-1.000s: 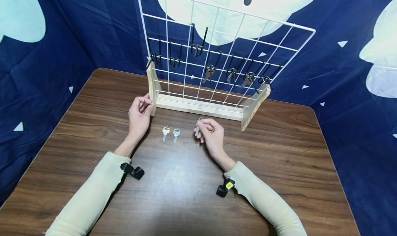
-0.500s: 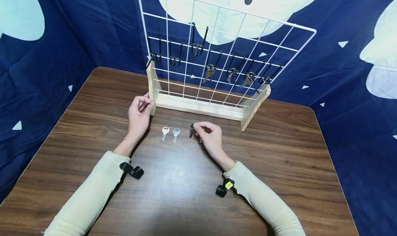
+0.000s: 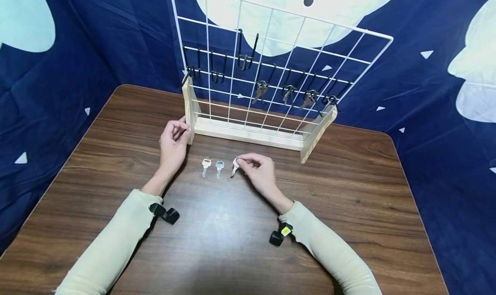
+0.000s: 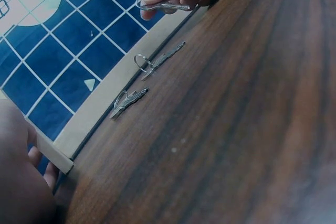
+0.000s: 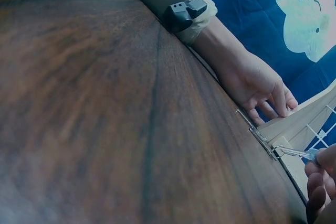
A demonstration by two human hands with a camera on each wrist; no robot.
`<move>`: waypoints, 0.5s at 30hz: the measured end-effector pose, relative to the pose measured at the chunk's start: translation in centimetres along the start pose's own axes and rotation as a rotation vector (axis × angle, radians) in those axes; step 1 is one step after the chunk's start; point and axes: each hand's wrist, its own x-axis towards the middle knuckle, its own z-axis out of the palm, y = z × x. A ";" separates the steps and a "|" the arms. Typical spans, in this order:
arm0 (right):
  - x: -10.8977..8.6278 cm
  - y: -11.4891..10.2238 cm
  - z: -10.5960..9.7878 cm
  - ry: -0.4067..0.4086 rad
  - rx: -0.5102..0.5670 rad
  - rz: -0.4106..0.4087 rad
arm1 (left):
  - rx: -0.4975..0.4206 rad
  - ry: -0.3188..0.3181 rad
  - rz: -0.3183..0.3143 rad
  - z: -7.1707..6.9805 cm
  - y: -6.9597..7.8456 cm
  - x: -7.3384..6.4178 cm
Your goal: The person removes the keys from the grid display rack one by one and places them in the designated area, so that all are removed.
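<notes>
My right hand pinches a silver key at its head between thumb and fingers, close over the table. In the left wrist view the held key lies nearly level, its ring at the thumb. Two more keys with rings, a left one and a middle one, lie on the wood to its left. My left hand grips the left wooden side of a stand that carries a white wire grid. In the right wrist view the left hand's fingers lie along that side's edge.
Black hooks hang on the grid. Several on the right bear keys, among them a hanging key. A wooden bar joins the stand's sides on the brown table. Blue patterned cloth surrounds the table.
My right hand has moved a little left and towards me, bringing its key beside the two lying keys and turning it in the fingers. The left hand stays on the stand.
</notes>
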 end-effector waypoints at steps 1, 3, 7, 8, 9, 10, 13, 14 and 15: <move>0.0 0.0 0.0 -0.004 -0.012 -0.001 | 0.001 0.001 0.000 0.0 0.0 0.0; -0.1 0.1 0.0 -0.013 -0.034 -0.005 | 0.003 0.001 -0.001 0.0 0.1 -0.1; -0.1 0.1 -0.1 -0.037 -0.101 -0.018 | -0.005 0.004 -0.006 0.0 0.3 -0.2; -0.1 0.2 -0.1 -0.044 -0.124 -0.025 | -0.008 0.003 -0.008 0.0 0.2 -0.2; -0.1 0.2 -0.1 -0.050 -0.150 -0.031 | -0.011 0.003 -0.007 0.0 0.2 -0.1; -0.1 0.3 -0.1 -0.054 -0.180 -0.039 | -0.012 0.004 -0.004 0.0 0.2 -0.1; 0.0 0.4 -0.1 -0.060 -0.277 -0.077 | -0.017 -0.003 -0.001 -0.1 0.1 -0.1; 0.0 0.5 -0.1 -0.065 -0.310 -0.093 | -0.017 -0.004 -0.001 -0.1 0.1 -0.1; 0.0 0.5 -0.1 -0.071 -0.341 -0.105 | -0.018 -0.004 0.001 -0.1 0.1 0.0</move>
